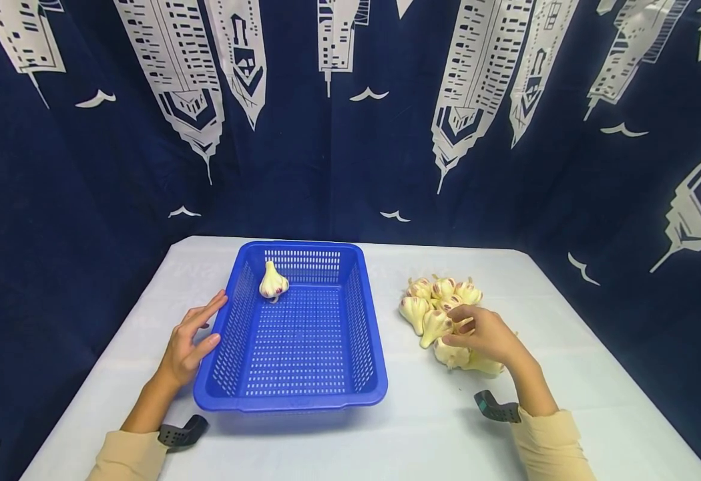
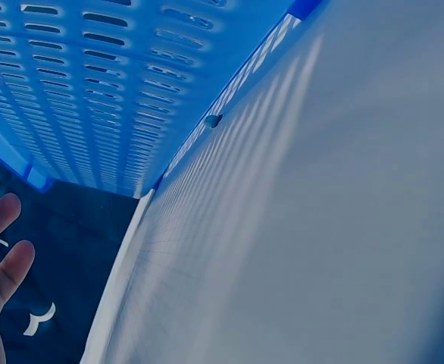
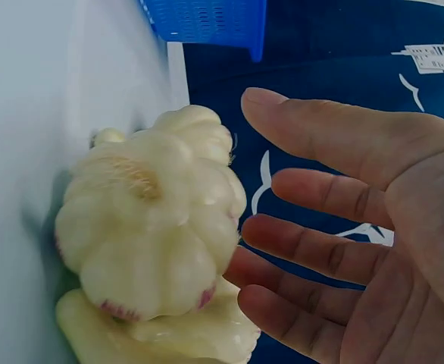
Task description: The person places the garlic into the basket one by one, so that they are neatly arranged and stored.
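A blue perforated plastic basket (image 1: 290,403) stands on the table, with one garlic bulb (image 1: 274,282) lying in its far left corner. My left hand (image 1: 187,344) rests against the basket's left rim, fingers extended; in the left wrist view its fingertips (image 2: 14,262) show beside the basket's slotted wall (image 2: 93,91). To the right of the basket lies a pile of several garlic bulbs (image 1: 414,312), white with purple streaks. Over the near side of that pile hovers my right hand (image 1: 487,333), thumb and fingers spread apart. In the right wrist view nothing sits between them, and a large bulb (image 3: 150,220) is close by the fingertips.
A white cloth covers the table (image 1: 422,434). Behind and around it hangs a dark blue curtain (image 1: 326,160) with white building and bird prints. A dark strap with a camera (image 1: 183,433) is on the left wrist, and another (image 1: 496,406) on the right.
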Tool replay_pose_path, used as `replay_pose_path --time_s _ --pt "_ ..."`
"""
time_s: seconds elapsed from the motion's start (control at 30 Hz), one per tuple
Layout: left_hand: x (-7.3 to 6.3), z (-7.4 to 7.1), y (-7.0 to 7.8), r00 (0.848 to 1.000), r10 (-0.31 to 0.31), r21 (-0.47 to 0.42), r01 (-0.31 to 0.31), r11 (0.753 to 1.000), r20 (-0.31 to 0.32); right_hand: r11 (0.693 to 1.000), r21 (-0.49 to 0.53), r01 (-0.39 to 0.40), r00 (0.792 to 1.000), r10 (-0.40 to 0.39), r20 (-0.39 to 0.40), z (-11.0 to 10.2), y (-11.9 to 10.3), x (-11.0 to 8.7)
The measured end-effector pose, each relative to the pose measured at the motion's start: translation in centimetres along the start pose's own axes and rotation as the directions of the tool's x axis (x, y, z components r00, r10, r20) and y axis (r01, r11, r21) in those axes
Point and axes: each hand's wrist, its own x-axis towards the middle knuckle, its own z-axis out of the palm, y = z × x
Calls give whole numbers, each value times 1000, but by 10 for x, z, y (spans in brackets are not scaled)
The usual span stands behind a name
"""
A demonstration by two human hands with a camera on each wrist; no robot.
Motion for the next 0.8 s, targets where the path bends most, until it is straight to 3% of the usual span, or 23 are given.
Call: replay_pose_path --time_s 0.2,0.63,0.8 --pt "1 0 0 1000 -1 -14 1 1000 -2 999 -30 34 999 -34 23 5 3 -3" --pt "4 0 5 999 -5 -18 4 1000 -33 994 -110 20 999 -17 33 15 6 -7" --pt "2 -1 3 1000 -22 -2 22 1000 -9 995 -104 -2 999 6 41 19 5 -8"
